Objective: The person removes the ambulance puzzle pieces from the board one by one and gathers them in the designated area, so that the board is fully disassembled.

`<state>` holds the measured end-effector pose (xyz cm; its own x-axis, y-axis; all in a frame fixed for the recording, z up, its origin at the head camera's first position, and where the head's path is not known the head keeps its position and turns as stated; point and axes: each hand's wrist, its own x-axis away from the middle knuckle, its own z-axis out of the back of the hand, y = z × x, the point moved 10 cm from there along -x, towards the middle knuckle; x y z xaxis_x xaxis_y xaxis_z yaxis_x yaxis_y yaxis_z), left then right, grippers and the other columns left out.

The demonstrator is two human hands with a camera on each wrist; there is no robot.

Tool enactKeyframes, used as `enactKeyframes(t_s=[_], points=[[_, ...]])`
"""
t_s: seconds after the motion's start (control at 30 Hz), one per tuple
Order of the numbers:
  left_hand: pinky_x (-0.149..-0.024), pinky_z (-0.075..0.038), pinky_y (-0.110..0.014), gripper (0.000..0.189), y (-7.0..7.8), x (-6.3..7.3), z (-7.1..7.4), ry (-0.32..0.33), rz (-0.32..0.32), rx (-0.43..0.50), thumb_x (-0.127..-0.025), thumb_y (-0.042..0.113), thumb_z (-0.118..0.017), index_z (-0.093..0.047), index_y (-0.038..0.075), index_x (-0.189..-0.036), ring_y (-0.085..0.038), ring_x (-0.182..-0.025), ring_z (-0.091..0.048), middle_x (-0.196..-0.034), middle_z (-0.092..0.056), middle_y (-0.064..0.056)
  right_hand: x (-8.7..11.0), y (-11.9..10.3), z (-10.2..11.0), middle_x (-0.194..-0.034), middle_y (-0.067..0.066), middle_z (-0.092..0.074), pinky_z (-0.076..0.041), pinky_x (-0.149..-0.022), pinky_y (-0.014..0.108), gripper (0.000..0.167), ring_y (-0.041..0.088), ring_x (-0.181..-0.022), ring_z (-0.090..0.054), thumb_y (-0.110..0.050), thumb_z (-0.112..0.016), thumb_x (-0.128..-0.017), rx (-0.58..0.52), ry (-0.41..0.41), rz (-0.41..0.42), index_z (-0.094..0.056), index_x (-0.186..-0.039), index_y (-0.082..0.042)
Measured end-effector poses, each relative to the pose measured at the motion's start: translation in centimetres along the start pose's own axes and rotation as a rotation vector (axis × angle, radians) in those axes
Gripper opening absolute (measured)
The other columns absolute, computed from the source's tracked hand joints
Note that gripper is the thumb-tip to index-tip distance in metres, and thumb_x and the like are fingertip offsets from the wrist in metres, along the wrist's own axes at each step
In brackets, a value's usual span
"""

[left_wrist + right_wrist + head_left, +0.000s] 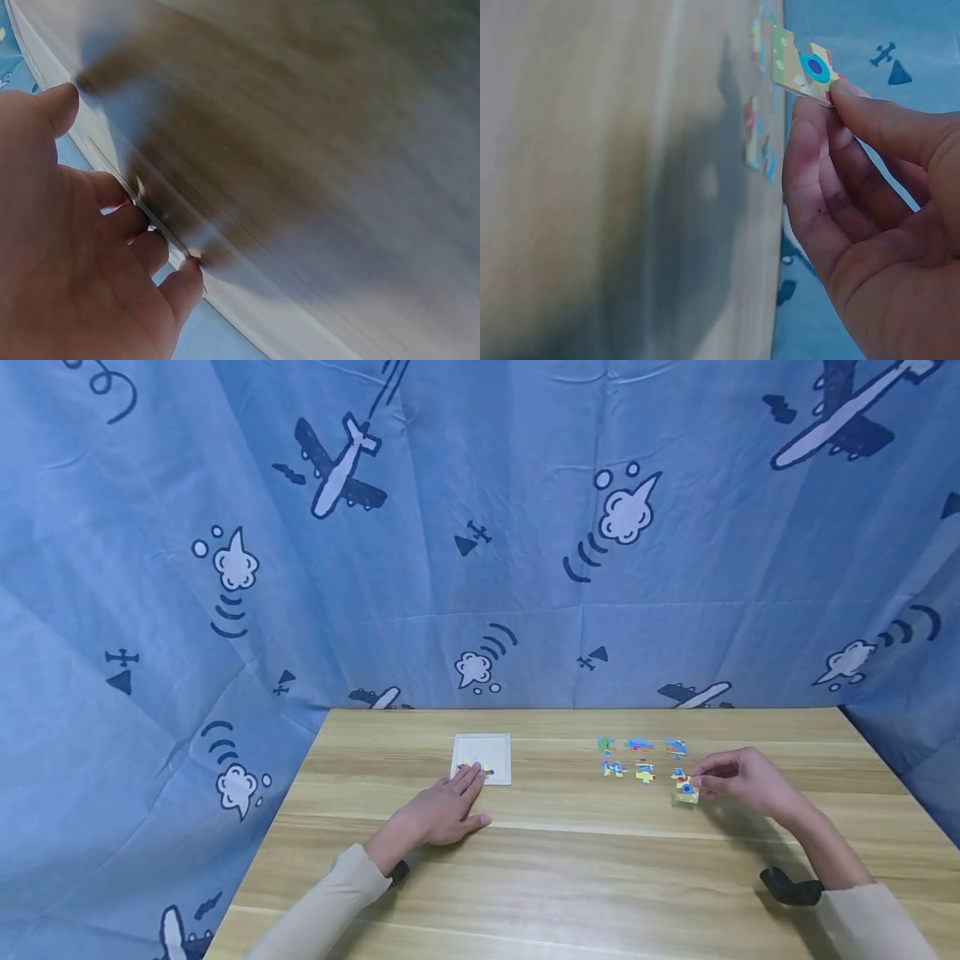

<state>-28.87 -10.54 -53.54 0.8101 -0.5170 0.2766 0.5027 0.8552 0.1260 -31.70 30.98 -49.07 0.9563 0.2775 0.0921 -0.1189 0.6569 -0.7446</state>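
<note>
My right hand (746, 785) pinches a jigsaw piece (686, 790) between thumb and fingers, raised over the right part of the table. In the right wrist view this piece (799, 66) shows a blue ring on yellow, with a green strip along one side. Over the front edge of a white square puzzle tray (504, 760) lies my left hand (442, 814), its fingers extended and fingertips touching the tray. Small coloured bits of puzzle (487, 770) peek out around those fingertips, mostly hidden beneath them. The left wrist view shows the fingertips (191, 289) along the tray's thin edge.
Several loose jigsaw pieces (639, 746) lie in two rows on the wooden table (555, 868), right of the tray. One piece (678, 773) is partly covered by the held one. A blue curtain (525, 527) with printed planes hangs behind the table's back edge.
</note>
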Motion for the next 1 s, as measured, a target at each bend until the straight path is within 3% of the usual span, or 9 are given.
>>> enactKeyframes(t_s=[0.27, 0.5, 0.77, 1.0], points=[[-0.134, -0.025, -0.047, 0.080, 0.0, 0.0, -0.2, 0.001, 0.000, 0.007, -0.110, 0.057, -0.040, -0.017, 0.009, -0.169, -0.026, -0.166, -0.015, -0.179, -0.013, -0.008, 0.5, 2.5, -0.3, -0.092, 0.009, -0.078, -0.059, -0.063, 0.027, 0.019, 0.011, -0.074, -0.068, -0.006, -0.070, -0.098, 0.060, -0.022, -0.084, -0.075, -0.112, 0.007], [-0.134, -0.025, -0.047, 0.080, 0.1, 0.1, -0.1, -0.001, 0.001, 0.008, -0.110, 0.057, -0.041, -0.017, 0.009, -0.169, -0.026, -0.166, -0.016, -0.179, -0.013, -0.008, 0.2, 2.1, -0.6, -0.088, 0.008, -0.076, -0.056, -0.060, 0.026, 0.014, 0.008, -0.071, -0.064, -0.001, -0.068, -0.097, 0.098, -0.021, -0.036, -0.076, -0.105, 0.006], [-0.133, -0.027, -0.048, 0.080, 0.4, 0.2, 0.1, 0.000, -0.012, 0.015, -0.110, 0.056, -0.042, -0.018, 0.008, -0.169, -0.027, -0.166, -0.016, -0.179, -0.014, -0.010, 0.0, 2.4, -0.6, -0.089, 0.007, -0.075, -0.047, -0.059, 0.023, 0.012, 0.012, -0.074, -0.058, -0.004, -0.069, -0.096, 0.181, 0.003, -0.091, -0.078, -0.102, 0.003], [-0.133, -0.028, -0.048, 0.080, 0.3, 0.2, 0.2, 0.002, -0.010, 0.014, -0.110, 0.056, -0.042, -0.018, 0.008, -0.169, -0.027, -0.166, -0.016, -0.179, -0.014, -0.010, -0.4, 2.5, -0.6, -0.097, 0.013, -0.078, -0.050, -0.066, 0.026, 0.015, 0.018, -0.083, -0.060, -0.008, -0.072, -0.095, 0.250, 0.015, -0.102, -0.079, -0.104, 0.002]])
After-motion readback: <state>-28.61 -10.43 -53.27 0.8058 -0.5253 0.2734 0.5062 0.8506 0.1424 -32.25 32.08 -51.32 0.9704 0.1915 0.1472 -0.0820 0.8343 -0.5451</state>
